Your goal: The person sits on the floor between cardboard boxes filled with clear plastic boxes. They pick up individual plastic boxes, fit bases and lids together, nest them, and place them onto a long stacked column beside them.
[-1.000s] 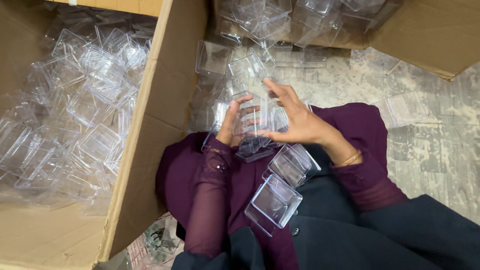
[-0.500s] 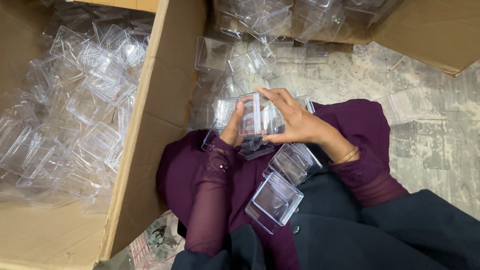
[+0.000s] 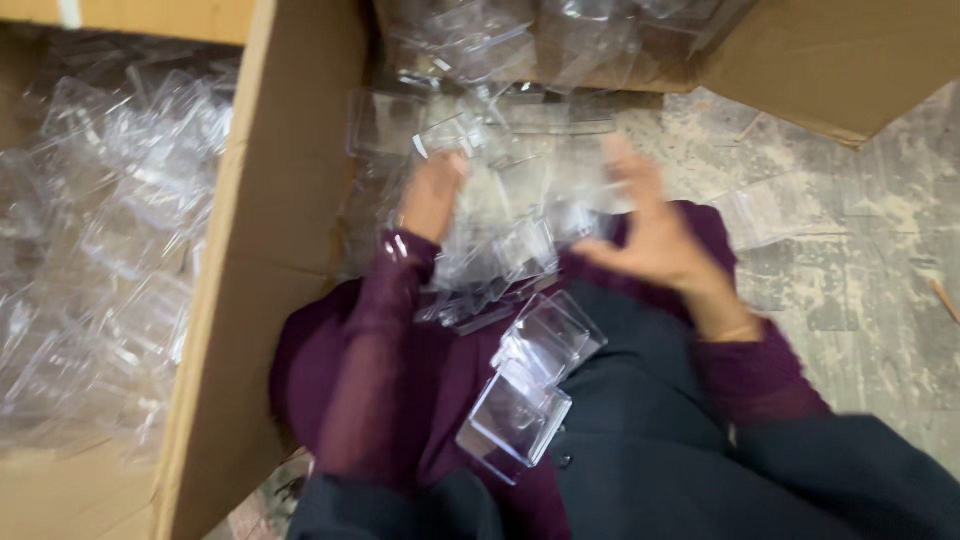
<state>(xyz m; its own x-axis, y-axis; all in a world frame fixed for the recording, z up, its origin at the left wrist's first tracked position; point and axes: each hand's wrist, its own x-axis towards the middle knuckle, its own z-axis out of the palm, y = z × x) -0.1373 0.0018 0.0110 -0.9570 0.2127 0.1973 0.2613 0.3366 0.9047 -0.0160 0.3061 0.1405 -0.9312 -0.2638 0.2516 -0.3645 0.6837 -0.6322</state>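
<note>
1. Left hand reached forward into the loose heap of clear plastic boxes ahead of the lap, fingers curled down among them; blurred too badly to tell whether anything was actually gripped.
2. Right hand raised just beside the same heap, palm turned inward, fingers spread and apart from each other; nothing seen pinched between them, though motion blur hid the fingertips.
3. Hands set either side of the heap, presumably to work a piece between them, one steadying and one fitting.
4. Two open clear square box halves lay on the lap, one overlapping the other, touching the dark maroon sleeve cloth; parked close to the body, likely so either hand could reach them.
5. Large cardboard carton stood at the left, its wall upright beside the left forearm, filled with a jumble of clear plastic boxes; kept close alongside, probably as the bin for one sort of piece.
6. Second cardboard carton tipped on its side at the top, mouth facing the person, more clear pieces spilling from it onto the worn concrete floor, feeding the heap under the hands.
</note>
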